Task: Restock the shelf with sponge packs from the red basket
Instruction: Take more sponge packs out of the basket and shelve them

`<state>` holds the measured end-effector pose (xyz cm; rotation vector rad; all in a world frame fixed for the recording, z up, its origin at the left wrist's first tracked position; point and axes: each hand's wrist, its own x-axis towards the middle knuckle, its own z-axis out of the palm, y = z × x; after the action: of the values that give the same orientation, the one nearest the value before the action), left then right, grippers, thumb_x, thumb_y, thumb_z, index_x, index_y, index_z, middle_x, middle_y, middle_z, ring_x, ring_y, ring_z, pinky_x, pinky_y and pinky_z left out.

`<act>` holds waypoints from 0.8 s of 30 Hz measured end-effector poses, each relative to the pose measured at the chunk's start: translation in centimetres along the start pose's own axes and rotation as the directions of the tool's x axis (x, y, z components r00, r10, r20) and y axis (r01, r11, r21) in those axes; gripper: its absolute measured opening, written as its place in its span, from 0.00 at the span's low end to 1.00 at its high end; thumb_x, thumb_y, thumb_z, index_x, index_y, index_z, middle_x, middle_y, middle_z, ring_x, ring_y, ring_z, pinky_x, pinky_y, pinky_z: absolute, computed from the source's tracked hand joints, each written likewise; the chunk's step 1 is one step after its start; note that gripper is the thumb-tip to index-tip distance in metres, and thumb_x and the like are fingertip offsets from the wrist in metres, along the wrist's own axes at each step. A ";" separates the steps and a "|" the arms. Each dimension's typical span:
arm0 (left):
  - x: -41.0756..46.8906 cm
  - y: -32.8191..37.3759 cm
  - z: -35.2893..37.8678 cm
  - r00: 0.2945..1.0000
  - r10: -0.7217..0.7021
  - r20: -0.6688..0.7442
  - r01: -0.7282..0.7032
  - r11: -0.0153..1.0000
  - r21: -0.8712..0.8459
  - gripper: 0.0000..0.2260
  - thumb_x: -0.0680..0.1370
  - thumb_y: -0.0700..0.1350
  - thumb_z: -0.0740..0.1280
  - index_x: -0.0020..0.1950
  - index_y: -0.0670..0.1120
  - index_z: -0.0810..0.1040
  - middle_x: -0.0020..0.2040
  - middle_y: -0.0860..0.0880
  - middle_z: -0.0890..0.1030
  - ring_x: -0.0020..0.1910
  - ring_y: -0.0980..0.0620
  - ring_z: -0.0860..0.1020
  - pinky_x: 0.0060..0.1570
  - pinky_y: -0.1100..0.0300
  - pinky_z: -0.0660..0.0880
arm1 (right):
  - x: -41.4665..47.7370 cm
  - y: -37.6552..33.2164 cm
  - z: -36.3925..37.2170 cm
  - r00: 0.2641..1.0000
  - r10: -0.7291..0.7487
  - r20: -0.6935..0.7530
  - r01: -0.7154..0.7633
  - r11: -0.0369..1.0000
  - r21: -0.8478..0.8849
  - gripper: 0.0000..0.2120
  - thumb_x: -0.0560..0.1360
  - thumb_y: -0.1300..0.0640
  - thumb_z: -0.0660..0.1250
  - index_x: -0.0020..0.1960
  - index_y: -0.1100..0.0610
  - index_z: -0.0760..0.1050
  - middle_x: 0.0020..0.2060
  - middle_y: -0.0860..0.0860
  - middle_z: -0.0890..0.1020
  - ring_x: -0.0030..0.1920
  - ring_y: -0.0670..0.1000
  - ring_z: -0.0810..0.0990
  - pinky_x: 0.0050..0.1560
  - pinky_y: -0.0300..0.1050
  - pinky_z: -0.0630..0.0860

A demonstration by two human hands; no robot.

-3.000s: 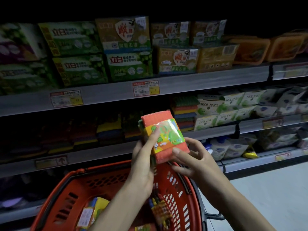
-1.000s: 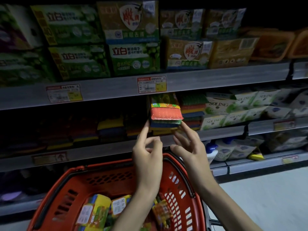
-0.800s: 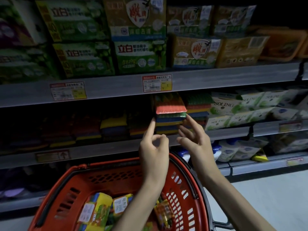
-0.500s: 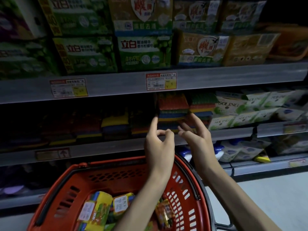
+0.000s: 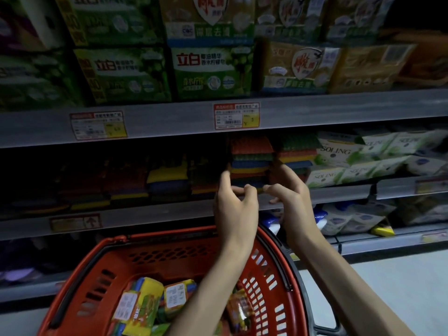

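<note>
Hands empty: L hand (image 5: 236, 206), R hand (image 5: 292, 202) loose-fingered, flanking stack (image 5: 251, 161). Rec: square stack flush before reaching into basket (image 5: 150, 257).

This is a shop, of the supermarket kind. Long grey metal shelves (image 5: 339, 106) run one over another in front of the left hand (image 5: 236, 209) and the right hand (image 5: 294, 204). Above the hands, printed price labels (image 5: 236, 115) sit on the shelf edge, under rows of the same green boxed goods (image 5: 211, 69). Just behind the fingers stand stacks of coloured sponge packs (image 5: 251, 158). To the right of the hands lie white bags (image 5: 339, 154) marked SOLING. Below the hands is a red shopping basket (image 5: 169, 258) with more packs inside.
</note>
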<state>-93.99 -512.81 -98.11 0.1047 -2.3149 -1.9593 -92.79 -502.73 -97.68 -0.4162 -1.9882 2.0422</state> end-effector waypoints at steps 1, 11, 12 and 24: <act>0.0 -0.1 0.0 1.000 0.004 -0.004 -0.004 1.000 0.009 0.26 0.82 0.45 0.66 0.80 0.51 0.64 0.47 0.55 0.78 0.42 0.62 0.79 0.34 0.72 0.73 | 0.0 0.2 -0.1 1.000 0.001 0.006 -0.001 1.000 -0.009 0.41 0.64 0.53 0.68 0.78 0.51 0.67 0.71 0.57 0.76 0.70 0.57 0.75 0.52 0.40 0.73; 0.6 -0.4 -0.3 1.000 0.015 -0.014 -0.015 1.000 0.006 0.26 0.82 0.45 0.67 0.79 0.48 0.65 0.56 0.50 0.79 0.48 0.60 0.78 0.41 0.73 0.70 | -0.8 -0.3 0.1 0.999 -0.024 0.029 0.024 1.000 -0.016 0.41 0.65 0.53 0.68 0.79 0.50 0.65 0.74 0.48 0.72 0.72 0.53 0.73 0.54 0.40 0.76; 0.5 -0.4 -0.4 1.000 0.013 -0.013 -0.013 1.000 -0.001 0.27 0.82 0.46 0.67 0.80 0.49 0.64 0.55 0.51 0.79 0.49 0.61 0.78 0.41 0.72 0.70 | -0.8 -0.4 0.2 0.999 -0.028 0.029 0.029 0.999 -0.016 0.41 0.65 0.53 0.68 0.79 0.50 0.65 0.74 0.48 0.72 0.72 0.53 0.73 0.56 0.41 0.76; 0.0 0.1 -0.4 0.998 0.059 0.002 -0.059 0.998 -0.032 0.27 0.81 0.44 0.67 0.80 0.51 0.65 0.48 0.56 0.82 0.47 0.70 0.78 0.41 0.78 0.71 | -0.7 -0.4 0.2 1.000 -0.019 -0.014 0.018 0.998 -0.064 0.41 0.66 0.54 0.70 0.78 0.53 0.66 0.72 0.49 0.74 0.72 0.48 0.73 0.74 0.53 0.69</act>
<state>-93.89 -513.17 -97.98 0.0309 -2.2607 -1.9683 -92.19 -503.16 -97.29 -0.4234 -2.0450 1.9639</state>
